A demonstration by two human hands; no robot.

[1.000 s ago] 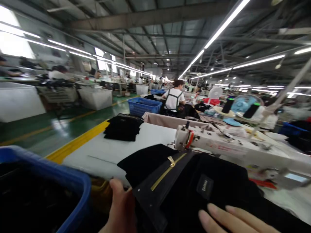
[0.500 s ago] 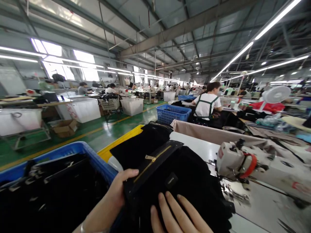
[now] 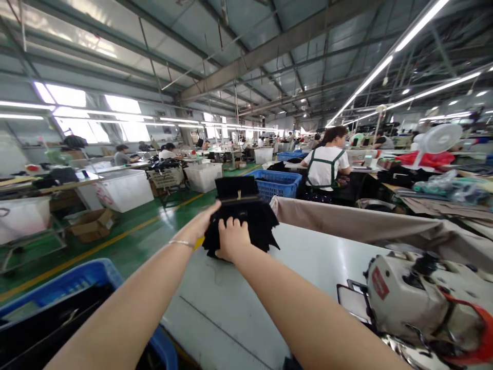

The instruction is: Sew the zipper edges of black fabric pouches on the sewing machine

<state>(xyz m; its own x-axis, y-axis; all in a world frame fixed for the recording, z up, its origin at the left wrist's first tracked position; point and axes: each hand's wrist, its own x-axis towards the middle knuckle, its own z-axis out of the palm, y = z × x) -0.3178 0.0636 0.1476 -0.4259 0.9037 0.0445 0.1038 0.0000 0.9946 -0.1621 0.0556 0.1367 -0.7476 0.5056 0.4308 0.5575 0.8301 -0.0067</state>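
Observation:
Both my arms reach out over the pale tabletop [image 3: 215, 303]. A stack of black fabric pieces [image 3: 258, 218] with a zipper across it lies at the table's far left corner. My left hand [image 3: 208, 218] grips the stack's left edge, its fingers partly hidden by the fabric. My right hand [image 3: 234, 236] rests on top of the stack with its fingers spread. A thin bracelet circles my left wrist.
A sewing machine [image 3: 408, 303] stands at the right. Below left is a blue crate [image 3: 96, 270] of black pieces. Beige cloth [image 3: 327, 218] edges the table's far side. Beyond it sit another blue basket [image 3: 283, 190] and a person in white [image 3: 325, 167].
The black stack has moved away from me to the table's far end, both hands going with it. More bare tabletop shows, and the view has shifted.

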